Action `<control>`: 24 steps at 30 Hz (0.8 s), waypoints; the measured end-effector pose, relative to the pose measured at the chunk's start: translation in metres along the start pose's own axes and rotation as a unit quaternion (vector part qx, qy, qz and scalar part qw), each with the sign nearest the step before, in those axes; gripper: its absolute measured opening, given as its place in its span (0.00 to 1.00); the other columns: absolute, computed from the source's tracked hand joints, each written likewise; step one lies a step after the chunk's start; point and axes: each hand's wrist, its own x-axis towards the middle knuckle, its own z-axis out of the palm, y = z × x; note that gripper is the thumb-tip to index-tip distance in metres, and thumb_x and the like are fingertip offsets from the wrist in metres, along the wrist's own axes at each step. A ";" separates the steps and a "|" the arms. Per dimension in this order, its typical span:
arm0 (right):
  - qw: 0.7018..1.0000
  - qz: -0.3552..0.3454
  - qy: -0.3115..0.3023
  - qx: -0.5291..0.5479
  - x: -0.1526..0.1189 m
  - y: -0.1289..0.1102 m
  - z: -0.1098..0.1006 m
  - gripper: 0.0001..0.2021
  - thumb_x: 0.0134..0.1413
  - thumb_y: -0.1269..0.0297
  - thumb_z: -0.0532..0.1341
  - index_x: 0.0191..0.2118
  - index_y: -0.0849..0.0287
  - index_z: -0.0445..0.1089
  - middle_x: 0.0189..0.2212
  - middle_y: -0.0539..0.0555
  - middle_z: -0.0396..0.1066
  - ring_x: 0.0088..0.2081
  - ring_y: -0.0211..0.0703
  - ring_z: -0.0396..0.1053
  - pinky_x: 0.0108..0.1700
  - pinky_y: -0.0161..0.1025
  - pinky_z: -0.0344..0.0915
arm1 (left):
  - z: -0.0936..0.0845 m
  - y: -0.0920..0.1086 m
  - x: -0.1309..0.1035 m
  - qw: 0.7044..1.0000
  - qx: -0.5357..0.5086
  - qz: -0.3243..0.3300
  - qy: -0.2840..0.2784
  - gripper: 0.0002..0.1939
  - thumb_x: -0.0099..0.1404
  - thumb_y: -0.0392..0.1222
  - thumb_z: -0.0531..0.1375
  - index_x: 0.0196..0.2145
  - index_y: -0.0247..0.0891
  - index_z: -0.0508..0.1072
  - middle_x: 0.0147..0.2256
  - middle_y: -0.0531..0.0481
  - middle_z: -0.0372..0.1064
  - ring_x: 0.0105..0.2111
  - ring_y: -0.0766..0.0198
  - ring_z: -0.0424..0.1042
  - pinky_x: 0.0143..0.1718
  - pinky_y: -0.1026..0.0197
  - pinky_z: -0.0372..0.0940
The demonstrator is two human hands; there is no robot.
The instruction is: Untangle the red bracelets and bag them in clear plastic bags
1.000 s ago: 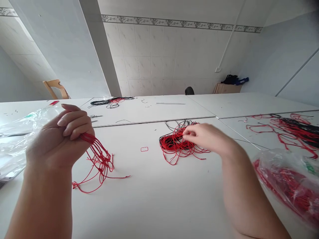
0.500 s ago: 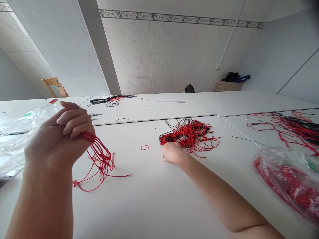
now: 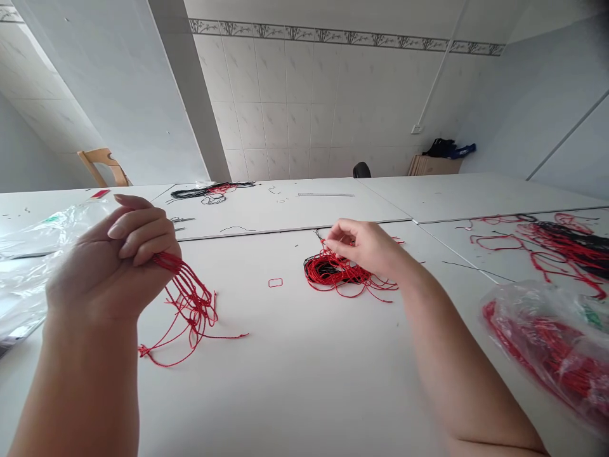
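Observation:
Several red cords [image 3: 194, 304] hang from my left hand [image 3: 124, 254], whose fingers are curled round their upper ends; the lower ends spread out over the white table. My right hand [image 3: 361, 247] is over the far side of a pile of red and black cords [image 3: 333, 270]. Its thumb and index finger are pinched together at a thin strand with a red and black end; what exactly they grip is too small to tell. A small red rounded rectangle [image 3: 275, 282] lies on the table between the hands.
A plastic bag of red cords [image 3: 561, 355] lies at the right, below more red and black cords [image 3: 571, 241]. Clear plastic [image 3: 47, 241] is at the left. Farther back are black cords [image 3: 204, 190], scissors [image 3: 183, 219] and a ruler [image 3: 326, 195].
My right hand has moved up and to the right, from the near left edge of the pile to its far side. The pile's cords have shifted. My left hand has stayed still.

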 end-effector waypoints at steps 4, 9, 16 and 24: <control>0.992 0.016 -0.097 0.076 -0.005 0.005 -0.017 0.16 0.62 0.47 0.62 0.41 0.55 0.74 0.40 0.54 0.79 0.38 0.45 0.75 0.39 0.39 0.67 | 0.000 0.000 0.000 1.000 -0.002 0.001 0.006 0.14 0.78 0.31 0.48 0.35 0.40 0.68 0.19 0.60 0.49 0.14 0.71 0.48 0.12 0.66 0.48; 0.990 0.080 -0.050 -0.107 0.003 0.020 -0.020 0.12 0.65 0.53 0.58 0.41 0.54 0.75 0.39 0.53 0.79 0.36 0.43 0.73 0.36 0.37 0.62 | -0.003 0.001 0.002 1.000 -0.005 -0.004 -0.001 0.13 0.77 0.30 0.49 0.36 0.40 0.67 0.19 0.60 0.49 0.14 0.70 0.48 0.12 0.65 0.49; 0.933 0.206 -0.061 -0.289 0.033 0.064 0.009 0.09 0.59 0.66 0.60 0.29 0.57 0.75 0.27 0.53 0.75 0.29 0.43 0.70 0.30 0.37 0.56 | -0.001 0.000 0.001 1.000 -0.026 -0.007 0.006 0.14 0.74 0.27 0.49 0.38 0.46 0.66 0.19 0.59 0.50 0.13 0.67 0.50 0.10 0.62 0.50; 0.926 0.230 -0.040 -0.298 0.041 0.085 0.038 0.08 0.56 0.64 0.65 0.32 0.62 0.78 0.29 0.58 0.76 0.34 0.47 0.74 0.34 0.38 0.61 | 0.001 0.000 -0.001 0.999 -0.035 -0.009 -0.003 0.16 0.72 0.25 0.49 0.40 0.47 0.66 0.19 0.58 0.50 0.13 0.65 0.51 0.11 0.61 0.50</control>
